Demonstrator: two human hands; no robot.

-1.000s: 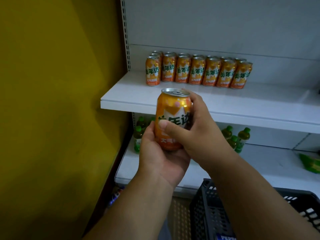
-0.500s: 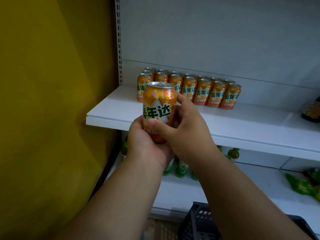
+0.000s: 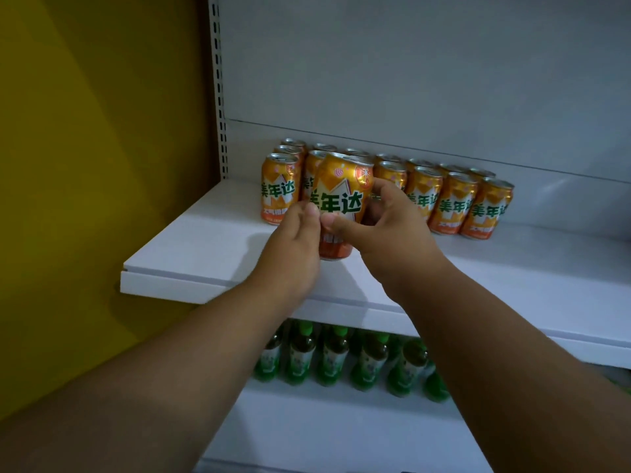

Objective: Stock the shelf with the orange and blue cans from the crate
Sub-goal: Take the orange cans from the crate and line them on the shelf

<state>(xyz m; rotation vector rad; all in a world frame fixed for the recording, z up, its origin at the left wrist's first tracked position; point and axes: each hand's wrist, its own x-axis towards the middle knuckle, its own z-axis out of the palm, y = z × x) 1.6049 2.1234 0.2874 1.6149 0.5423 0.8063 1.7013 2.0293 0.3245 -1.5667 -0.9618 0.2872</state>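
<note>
An orange can (image 3: 341,189) with green lettering stands upright, its base at the surface of the white shelf (image 3: 211,250), just in front of the stocked row. My left hand (image 3: 293,244) grips its lower left side and my right hand (image 3: 386,227) wraps its right side, thumbs meeting on the front. Behind it several orange cans (image 3: 454,203) stand in rows against the back panel. The crate and blue cans are out of view.
A yellow wall (image 3: 95,165) closes off the left side beside the slotted shelf upright (image 3: 218,97). Several green bottles (image 3: 368,363) stand on the lower shelf under my arms. The right part of the upper shelf (image 3: 553,268) is bare.
Both hands carried the can up and forward from in front of the shelf edge onto the shelf, close to the stocked row. The view rose, and the crate left the frame.
</note>
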